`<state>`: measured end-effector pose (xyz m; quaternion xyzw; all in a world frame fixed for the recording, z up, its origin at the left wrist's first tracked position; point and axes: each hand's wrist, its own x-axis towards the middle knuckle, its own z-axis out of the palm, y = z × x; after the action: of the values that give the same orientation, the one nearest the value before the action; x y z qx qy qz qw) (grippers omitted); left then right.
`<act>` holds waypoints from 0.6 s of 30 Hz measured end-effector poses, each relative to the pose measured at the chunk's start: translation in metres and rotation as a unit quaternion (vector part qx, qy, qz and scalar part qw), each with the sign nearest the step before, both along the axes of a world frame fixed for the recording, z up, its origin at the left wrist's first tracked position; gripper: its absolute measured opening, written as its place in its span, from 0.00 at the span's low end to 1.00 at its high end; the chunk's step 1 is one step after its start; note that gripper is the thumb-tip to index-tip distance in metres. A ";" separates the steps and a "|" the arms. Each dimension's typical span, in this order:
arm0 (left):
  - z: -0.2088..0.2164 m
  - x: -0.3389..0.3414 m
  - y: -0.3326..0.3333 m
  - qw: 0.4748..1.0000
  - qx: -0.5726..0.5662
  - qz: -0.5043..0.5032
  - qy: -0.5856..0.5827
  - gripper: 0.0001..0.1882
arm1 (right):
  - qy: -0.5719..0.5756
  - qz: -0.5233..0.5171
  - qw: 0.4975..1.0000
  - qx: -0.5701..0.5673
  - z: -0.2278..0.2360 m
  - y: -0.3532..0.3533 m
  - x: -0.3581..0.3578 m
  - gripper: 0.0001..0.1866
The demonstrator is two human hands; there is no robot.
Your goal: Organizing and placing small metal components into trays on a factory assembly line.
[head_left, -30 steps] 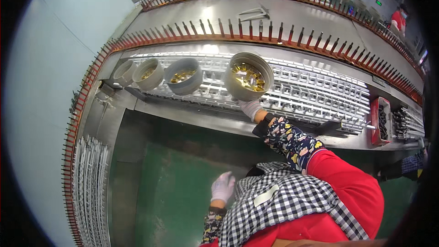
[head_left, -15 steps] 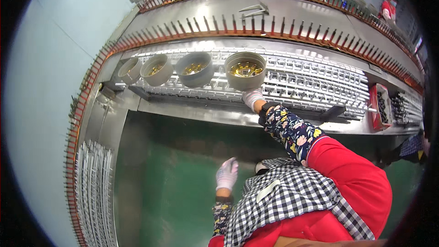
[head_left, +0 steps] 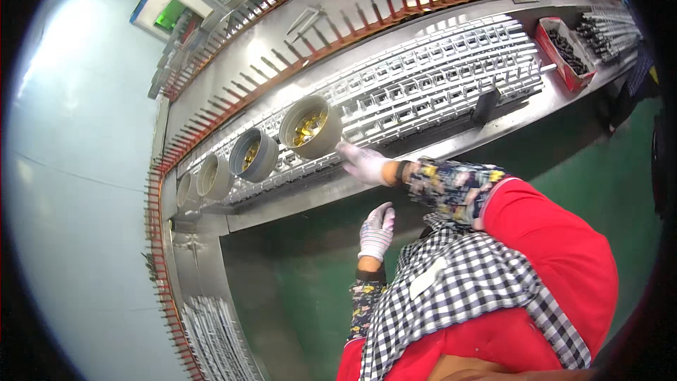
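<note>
My right hand (head_left: pixel 364 164), in a pale glove, is just right of the largest-looking grey bowl (head_left: pixel 288 131). Its fingers point toward the bowl's lower right wall, stretched out with nothing visible in them; whether the fingertips touch the wall I cannot tell. Small gold-coloured metal pieces (head_left: pixel 309 127) lie inside this bowl. My left hand (head_left: pixel 376 234), gloved too, hangs over the floor in front of the bench. Its fingers point up, a little apart from the thumb, and no object shows in them.
More bowls (head_left: pixel 265 159) stand in a row to the left, on racks of silver metal bars (head_left: pixel 430 77). A red box (head_left: pixel 584 79) of dark parts is at the right. Upright red-and-black pins (head_left: pixel 375 10) line an orange rail behind. More bars (head_left: pixel 218 339) lie lower left.
The view has turned, so the bench now slants up to the right. My right hand has shifted from the bowl's near underside to beside its right. My left hand is nearer the bench.
</note>
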<state>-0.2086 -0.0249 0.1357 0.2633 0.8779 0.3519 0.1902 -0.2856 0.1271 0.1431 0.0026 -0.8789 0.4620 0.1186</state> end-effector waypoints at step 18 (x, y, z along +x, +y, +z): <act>-0.036 -0.055 0.249 0.876 0.428 0.221 -0.018 0.15 | -0.198 -0.298 0.883 -0.303 -0.076 0.252 0.286 0.12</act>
<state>-0.2637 0.2244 0.0993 0.1114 0.6737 0.7306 -0.0079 0.0001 0.3789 0.0668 -0.3869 -0.6606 0.6397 0.0686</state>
